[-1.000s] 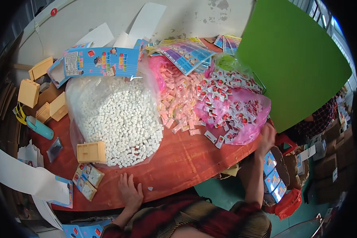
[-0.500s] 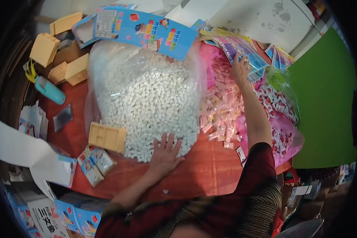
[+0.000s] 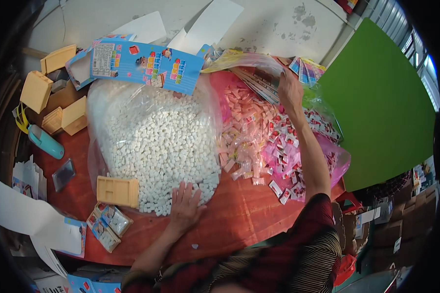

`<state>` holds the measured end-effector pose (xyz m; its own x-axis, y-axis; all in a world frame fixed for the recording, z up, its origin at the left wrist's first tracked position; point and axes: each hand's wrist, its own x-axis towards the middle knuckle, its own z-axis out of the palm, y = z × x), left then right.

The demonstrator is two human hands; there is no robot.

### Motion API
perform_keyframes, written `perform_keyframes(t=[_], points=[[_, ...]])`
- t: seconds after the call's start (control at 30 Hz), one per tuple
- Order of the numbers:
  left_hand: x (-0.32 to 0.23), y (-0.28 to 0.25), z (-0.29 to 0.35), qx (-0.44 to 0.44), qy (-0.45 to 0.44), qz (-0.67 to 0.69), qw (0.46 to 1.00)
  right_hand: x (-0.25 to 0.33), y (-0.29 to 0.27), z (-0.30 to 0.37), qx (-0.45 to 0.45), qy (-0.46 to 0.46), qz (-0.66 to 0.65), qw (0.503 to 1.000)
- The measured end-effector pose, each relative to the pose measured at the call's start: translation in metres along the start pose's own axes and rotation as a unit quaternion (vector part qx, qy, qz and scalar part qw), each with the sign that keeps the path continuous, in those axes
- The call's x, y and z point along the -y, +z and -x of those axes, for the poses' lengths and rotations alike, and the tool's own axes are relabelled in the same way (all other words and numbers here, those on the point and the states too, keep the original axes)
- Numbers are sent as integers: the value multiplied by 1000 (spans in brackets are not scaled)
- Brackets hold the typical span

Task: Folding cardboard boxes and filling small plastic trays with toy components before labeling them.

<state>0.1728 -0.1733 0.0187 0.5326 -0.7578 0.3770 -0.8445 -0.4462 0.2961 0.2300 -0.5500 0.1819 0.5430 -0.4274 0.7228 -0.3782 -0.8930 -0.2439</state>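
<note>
My left hand (image 3: 183, 209) lies palm down with fingers spread on the front edge of a heap of small white pieces (image 3: 161, 141), which spill from a large clear plastic bag (image 3: 97, 105). My right arm stretches forward across small wrapped packets. At its end my right hand (image 3: 290, 93) grips the edge of a stack of colourful printed sheets (image 3: 252, 61), raised so that their layered edges and undersides show. Beneath lie pale pink packets (image 3: 244, 110) and red-and-white packets (image 3: 322, 124), partly in pink plastic bags (image 3: 341, 163).
A beige compartment tray (image 3: 117, 191) touches the heap's left front, with clear-wrapped packs (image 3: 109, 226) nearby. More beige trays (image 3: 36, 92), a teal bottle (image 3: 46, 141) and blue printed cardboard (image 3: 146, 66) stand left and behind. A green board (image 3: 381, 112) rises at the right of the red table (image 3: 249, 215).
My right hand has closed on the printed sheets and lifted their edge, folding them back. My left hand stays on the white pieces. The whole view has shifted.
</note>
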Motion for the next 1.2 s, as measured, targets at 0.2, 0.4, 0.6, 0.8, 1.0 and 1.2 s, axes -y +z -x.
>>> perform_keyframes(t=[0.2, 0.4, 0.6, 0.8, 1.0, 1.2], points=[[-5, -9, -5, 5, -266, 714, 648, 55, -86, 120, 129, -164, -108, 972], [3, -47, -15, -120, -223, 905, 342, 45, -112, 224, 293, -259, -125, 912], [15, -65, 4, -75, -311, 857, 405, 31, -113, 267, 418, -257, -115, 864], [39, -63, -13, 23, -320, 740, 591, 13, -107, 238, 385, 19, -201, 901], [89, -36, -50, -1, -342, 680, 649, -40, -26, 214, 326, 252, -235, 880], [73, -36, -56, -39, -336, 610, 717, -32, -21, 215, 271, 242, -363, 858]])
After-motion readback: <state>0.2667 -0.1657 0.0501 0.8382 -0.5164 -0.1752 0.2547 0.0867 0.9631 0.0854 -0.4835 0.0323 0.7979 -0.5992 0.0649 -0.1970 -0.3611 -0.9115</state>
